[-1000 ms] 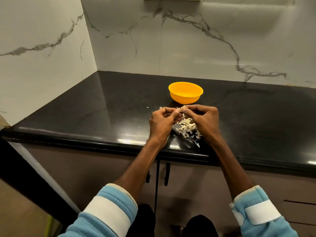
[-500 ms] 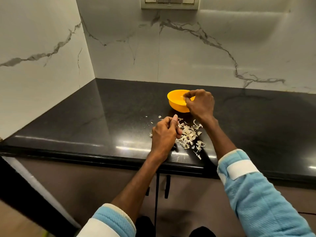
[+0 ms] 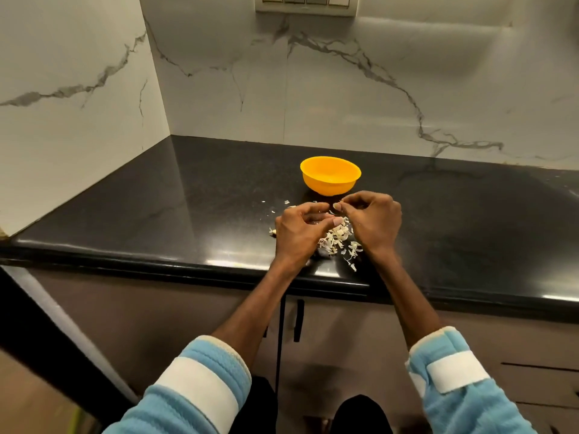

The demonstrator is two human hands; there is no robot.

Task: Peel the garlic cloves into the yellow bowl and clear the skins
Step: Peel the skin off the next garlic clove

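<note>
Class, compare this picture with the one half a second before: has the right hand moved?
Yes. The right hand was at the rim of the yellow bowl; it has come back toward the counter's front edge, over the garlic skins, beside the left hand.

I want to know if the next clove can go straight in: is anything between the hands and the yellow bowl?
Nothing visible stands in the way. The yellow bowl sits just beyond the left hand and right hand, with only bare black countertop and a few stray skins between.
</note>
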